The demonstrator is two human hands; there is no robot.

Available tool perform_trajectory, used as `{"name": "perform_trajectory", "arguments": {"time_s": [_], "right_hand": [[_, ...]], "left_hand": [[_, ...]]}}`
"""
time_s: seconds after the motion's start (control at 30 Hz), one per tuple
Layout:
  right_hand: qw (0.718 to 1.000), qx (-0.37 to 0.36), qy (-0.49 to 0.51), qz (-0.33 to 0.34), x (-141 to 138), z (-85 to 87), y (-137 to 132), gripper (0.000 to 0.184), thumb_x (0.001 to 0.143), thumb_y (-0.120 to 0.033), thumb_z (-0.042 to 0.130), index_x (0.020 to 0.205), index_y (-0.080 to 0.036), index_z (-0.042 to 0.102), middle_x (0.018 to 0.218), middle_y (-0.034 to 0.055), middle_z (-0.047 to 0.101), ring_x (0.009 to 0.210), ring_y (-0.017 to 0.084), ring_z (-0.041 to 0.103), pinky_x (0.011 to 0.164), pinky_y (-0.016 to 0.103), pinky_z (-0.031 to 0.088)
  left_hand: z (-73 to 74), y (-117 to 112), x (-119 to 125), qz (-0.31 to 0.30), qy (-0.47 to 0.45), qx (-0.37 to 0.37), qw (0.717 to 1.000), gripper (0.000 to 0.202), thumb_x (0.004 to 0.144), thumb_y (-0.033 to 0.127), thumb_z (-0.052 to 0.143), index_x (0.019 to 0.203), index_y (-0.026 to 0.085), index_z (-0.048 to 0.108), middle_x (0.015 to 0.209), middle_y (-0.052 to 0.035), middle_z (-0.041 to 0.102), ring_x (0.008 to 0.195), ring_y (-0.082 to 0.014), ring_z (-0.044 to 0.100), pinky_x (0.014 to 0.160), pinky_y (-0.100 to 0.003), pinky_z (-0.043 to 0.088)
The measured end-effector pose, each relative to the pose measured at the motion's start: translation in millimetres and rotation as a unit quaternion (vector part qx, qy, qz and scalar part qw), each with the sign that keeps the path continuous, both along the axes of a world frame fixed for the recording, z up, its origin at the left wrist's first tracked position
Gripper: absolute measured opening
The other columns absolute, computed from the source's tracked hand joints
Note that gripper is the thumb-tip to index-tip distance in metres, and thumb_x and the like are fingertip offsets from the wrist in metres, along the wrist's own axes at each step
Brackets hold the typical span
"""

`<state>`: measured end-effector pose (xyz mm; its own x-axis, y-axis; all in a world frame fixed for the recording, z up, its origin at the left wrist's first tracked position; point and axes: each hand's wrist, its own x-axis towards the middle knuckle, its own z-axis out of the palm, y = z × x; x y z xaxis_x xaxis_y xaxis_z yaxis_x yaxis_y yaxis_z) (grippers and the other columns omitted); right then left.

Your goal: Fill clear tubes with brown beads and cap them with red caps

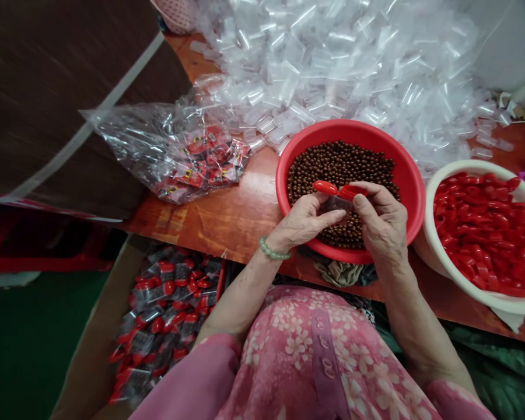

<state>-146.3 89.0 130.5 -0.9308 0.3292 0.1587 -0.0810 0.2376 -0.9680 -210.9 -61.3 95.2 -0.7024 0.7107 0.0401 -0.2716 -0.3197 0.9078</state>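
Over the brown beads (345, 166), my left hand (304, 221) is closed on a small clear plastic container (338, 203). One red plastic cap (325, 187) shows at the container's left, by my left fingertips. The fingers and thumb of my right hand (382, 221) pinch a second red plastic cap (353, 191) at the container's right side. Whether this cap is fixed to the container I cannot tell. Both hands are above a round red basin (413, 192) that holds the beads. A green bead bracelet (273, 249) is on my left wrist.
Clear plastic containers (332, 64) form a large heap at the back. A white tub (441, 233) of red caps (485, 233) stands right. A clear bag (157, 140) with red packets lies left. Below the table edge, a cardboard box (87, 344) holds red-capped containers (161, 321).
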Motion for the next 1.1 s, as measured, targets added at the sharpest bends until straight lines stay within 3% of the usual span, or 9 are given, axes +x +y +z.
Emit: {"name": "perform_trajectory", "arguments": {"time_s": [0.23, 0.33, 0.4, 0.47, 0.53, 0.6, 0.67, 0.83, 1.1], "right_hand": [[0.997, 0.037, 0.067, -0.017, -9, -8.4, 5, 0.026, 0.095, -0.045, 0.069, 0.114, -0.027, 0.073, 0.104, 0.0018, 0.077, 0.088, 0.016, 0.072, 0.084, 0.034, 0.061], [0.981, 0.152, 0.097, -0.066, -12, -2.6, 22, 0.026, 0.098, -0.042, 0.065, 0.119, -0.027, 0.070, 0.106, 0.0039, 0.076, 0.085, 0.018, 0.072, 0.080, 0.034, 0.060], [0.949, 0.295, 0.095, -0.058, -13, 6.1, 39, 0.026, 0.097, -0.038, 0.065, 0.118, -0.024, 0.070, 0.108, 0.0076, 0.076, 0.090, 0.022, 0.073, 0.083, 0.038, 0.060], [0.896, 0.440, 0.054, 0.021, -11, 17.1, 54, 0.021, 0.096, -0.034, 0.065, 0.112, -0.021, 0.072, 0.103, 0.0101, 0.077, 0.090, 0.026, 0.073, 0.084, 0.042, 0.059], [0.847, 0.518, 0.008, 0.124, -8, 28.0, 66, 0.016, 0.097, -0.030, 0.063, 0.105, -0.021, 0.074, 0.094, 0.0093, 0.078, 0.084, 0.027, 0.073, 0.077, 0.041, 0.058], [0.837, 0.510, -0.005, 0.197, -6, 36.9, 70, 0.017, 0.098, -0.028, 0.062, 0.106, -0.021, 0.075, 0.091, 0.0073, 0.078, 0.081, 0.025, 0.073, 0.072, 0.038, 0.057], [0.861, 0.457, 0.008, 0.223, -5, 42.3, 68, 0.018, 0.097, -0.029, 0.064, 0.111, -0.023, 0.074, 0.097, 0.0053, 0.079, 0.084, 0.023, 0.074, 0.075, 0.035, 0.058], [0.928, 0.333, 0.050, 0.158, -11, 38.3, 55, 0.029, 0.093, -0.029, 0.073, 0.121, -0.026, 0.069, 0.101, 0.0028, 0.077, 0.085, 0.017, 0.073, 0.077, 0.029, 0.059], [0.948, 0.289, 0.071, 0.114, -17, 25.7, 42, 0.020, 0.097, -0.030, 0.066, 0.117, -0.028, 0.069, 0.098, 0.0035, 0.072, 0.083, 0.018, 0.070, 0.073, 0.032, 0.059]], "left_hand": [[2.8, -1, 0, 0.010, 0.014, -0.011, 1.000, 0.039, 0.085, 0.043, 0.079, 0.111, 0.015, 0.069, 0.104, -0.0050, 0.074, 0.093, -0.0147, 0.068, 0.092, -0.030, 0.057], [5.9, -4, -1, -0.007, 0.035, -0.024, 0.999, 0.038, 0.086, 0.045, 0.078, 0.109, 0.015, 0.070, 0.100, -0.0048, 0.073, 0.088, -0.0131, 0.066, 0.088, -0.028, 0.055], [7.9, -6, -1, -0.012, 0.043, -0.011, 0.999, 0.038, 0.087, 0.046, 0.078, 0.108, 0.016, 0.069, 0.097, -0.0044, 0.072, 0.085, -0.0123, 0.066, 0.087, -0.027, 0.055], [8.9, -7, -1, -0.009, 0.033, 0.008, 0.999, 0.039, 0.087, 0.047, 0.077, 0.110, 0.017, 0.068, 0.098, -0.0042, 0.071, 0.085, -0.0123, 0.066, 0.085, -0.027, 0.056], [8.5, -7, 0, 0.000, 0.023, 0.014, 1.000, 0.038, 0.089, 0.046, 0.076, 0.112, 0.017, 0.066, 0.099, -0.0040, 0.071, 0.085, -0.0122, 0.067, 0.083, -0.026, 0.056], [7.4, -6, 1, 0.017, 0.034, -0.002, 0.999, 0.034, 0.090, 0.043, 0.073, 0.112, 0.017, 0.065, 0.097, -0.0033, 0.070, 0.084, -0.0115, 0.066, 0.082, -0.025, 0.055], [6.5, -4, 1, 0.035, 0.064, -0.031, 0.997, 0.029, 0.092, 0.039, 0.069, 0.110, 0.017, 0.065, 0.096, -0.0032, 0.069, 0.085, -0.0117, 0.064, 0.083, -0.025, 0.054], [8.4, -3, 0, 0.044, 0.133, -0.110, 0.984, 0.020, 0.094, 0.032, 0.063, 0.106, 0.016, 0.066, 0.094, -0.0033, 0.068, 0.088, -0.0142, 0.061, 0.084, -0.027, 0.053], [12.7, -4, 0, 0.023, 0.124, -0.110, 0.986, 0.018, 0.095, 0.032, 0.060, 0.103, 0.017, 0.063, 0.093, -0.0031, 0.068, 0.086, -0.0142, 0.060, 0.082, -0.028, 0.052]]}}
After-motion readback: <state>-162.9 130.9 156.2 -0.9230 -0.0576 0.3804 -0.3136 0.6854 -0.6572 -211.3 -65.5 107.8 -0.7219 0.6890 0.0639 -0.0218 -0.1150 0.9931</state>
